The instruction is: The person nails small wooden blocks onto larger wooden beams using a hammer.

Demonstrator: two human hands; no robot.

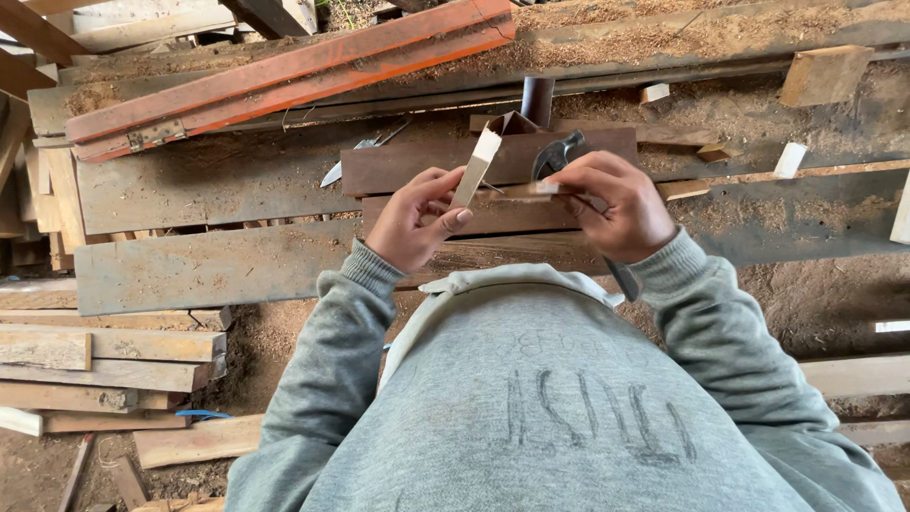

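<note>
Holding Two Slats Over a Dusty Worktop

Pinching a pale wooden slat [476, 168], my left hand [415, 220] has its fingers pressed on the lower end; the slat tilts toward one o'clock. My right hand [614, 207] wraps a hammer [557, 152] and pinches a short strip [523, 191] at three o'clock of the slat. Risk, I'd judge: the hammer crowds that grip, so the strip could slip onto the sawdusty worktop [237, 265].

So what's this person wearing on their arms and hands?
Both arms are in long grey sweatshirt sleeves with ribbed cuffs at the wrists. The left hand and right hand are bare: no gloves, and no rings or watch that I can see.
</note>
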